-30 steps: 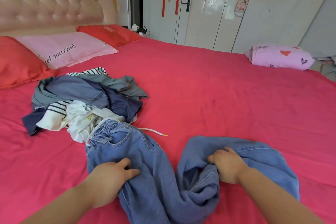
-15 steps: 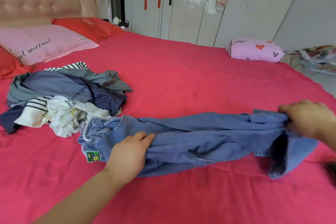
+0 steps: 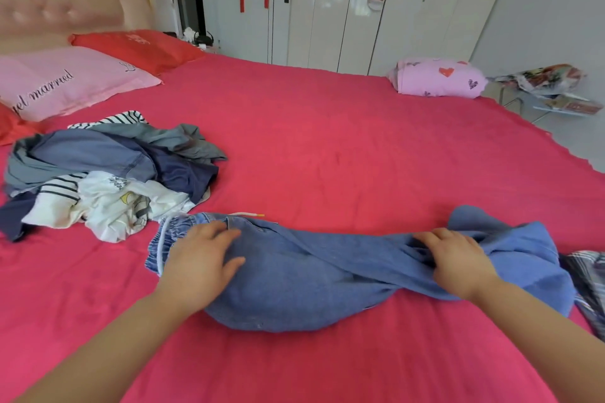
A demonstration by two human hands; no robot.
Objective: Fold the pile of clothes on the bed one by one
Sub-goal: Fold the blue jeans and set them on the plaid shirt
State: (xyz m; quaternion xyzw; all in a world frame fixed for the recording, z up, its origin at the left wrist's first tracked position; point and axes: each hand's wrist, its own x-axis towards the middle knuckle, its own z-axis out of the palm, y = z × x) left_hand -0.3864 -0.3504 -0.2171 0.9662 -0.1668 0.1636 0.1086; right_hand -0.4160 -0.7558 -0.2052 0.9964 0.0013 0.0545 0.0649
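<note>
1 change — R hand (image 3: pixel 458 258) nearer, jeans (image 3: pixel 294 284) flatter

Bed (image 3: pixel 327 147): bright red sheet, spread wide, lightly creased.
Near edge: blue jeans (image 3: pixel 294 284) stretched sideways, waistband to the left.
Left: pile of clothes (image 3: pixel 108 173), just beside that waistband.
Head end: pink pillow (image 3: pixel 65 81), red pillow (image 3: pixel 137 45) behind it.
Far right corner: lilac heart-print bundle (image 3: pixel 438 78).
Right edge: plaid cloth (image 3: pixel 586 275), tucked against the jeans.

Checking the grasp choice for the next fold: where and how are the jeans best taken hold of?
Probably at the leg ends, pinched from above on the right side. The jeans lie stretched sideways with the elastic waistband held flat under the left hand, so the loose, bunched far end is the free part to lift over.
</note>
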